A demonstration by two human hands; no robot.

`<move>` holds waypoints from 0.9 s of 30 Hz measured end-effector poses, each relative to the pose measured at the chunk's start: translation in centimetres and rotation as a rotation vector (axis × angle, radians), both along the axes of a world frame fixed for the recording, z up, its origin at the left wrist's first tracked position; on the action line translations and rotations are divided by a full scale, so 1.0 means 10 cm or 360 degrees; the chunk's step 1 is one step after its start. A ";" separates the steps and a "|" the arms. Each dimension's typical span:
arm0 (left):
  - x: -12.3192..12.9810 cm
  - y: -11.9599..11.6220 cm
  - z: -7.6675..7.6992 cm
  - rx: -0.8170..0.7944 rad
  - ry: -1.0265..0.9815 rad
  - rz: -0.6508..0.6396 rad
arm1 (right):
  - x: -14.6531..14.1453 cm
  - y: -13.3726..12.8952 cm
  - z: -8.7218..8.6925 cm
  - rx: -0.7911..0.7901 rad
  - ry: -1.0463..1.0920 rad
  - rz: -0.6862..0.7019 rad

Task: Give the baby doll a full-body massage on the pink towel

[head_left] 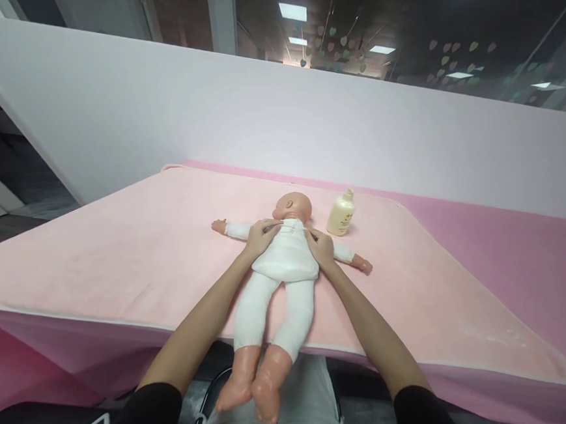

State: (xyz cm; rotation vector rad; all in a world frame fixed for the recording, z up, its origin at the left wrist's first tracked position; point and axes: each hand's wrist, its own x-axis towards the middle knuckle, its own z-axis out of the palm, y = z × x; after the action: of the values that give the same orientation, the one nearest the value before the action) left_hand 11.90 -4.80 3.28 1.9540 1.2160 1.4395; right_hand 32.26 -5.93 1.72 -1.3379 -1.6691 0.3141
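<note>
A baby doll with a white cloth body and bare plastic head, hands and feet lies stretched out before me. Its head is turned to the left, its arms reach out sideways, and its feet hang past the table's front edge. My left hand rests over its left-side shoulder, fingers stretched toward the neck. On the opposite shoulder lies my right hand, its fingers also reaching inward near the collar. Both hands touch the cloth; some fingertips are hard to make out. A pale yellow pump bottle stands upright right of the doll's head.
A peach blanket covers much of the table, over a pink cloth. Behind the table rises a white partition with glass above it. Below the front edge my legs and a dark chair show.
</note>
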 end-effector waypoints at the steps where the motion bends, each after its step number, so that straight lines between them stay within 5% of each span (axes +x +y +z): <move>1: 0.00 -0.01 0.01 0.0012 0.0025 0.0047 | 0.00 0.00 -0.01 0.0001 -0.0002 0.0000; 8: -0.09 -0.10 0.05 0.0160 0.0415 0.0449 | 0.00 -0.01 0.00 -0.0019 -0.0030 -0.0029; 16: -0.21 -0.20 0.16 -0.0445 0.1051 0.0732 | 0.01 -0.02 0.01 -0.0034 -0.0027 -0.0010; 21: -0.21 -0.22 0.14 -0.0638 0.0860 0.0526 | 0.01 -0.02 0.01 -0.0025 -0.0072 -0.0048; 27: -0.09 -0.20 0.08 -0.0459 0.0003 -0.0173 | 0.01 -0.04 0.03 0.0011 -0.0046 -0.0003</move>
State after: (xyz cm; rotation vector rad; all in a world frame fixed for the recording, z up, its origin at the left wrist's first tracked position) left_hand 10.98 -6.80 4.03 1.7944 1.2224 1.1387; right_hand 32.38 -6.38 2.05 -1.3445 -1.6916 0.2886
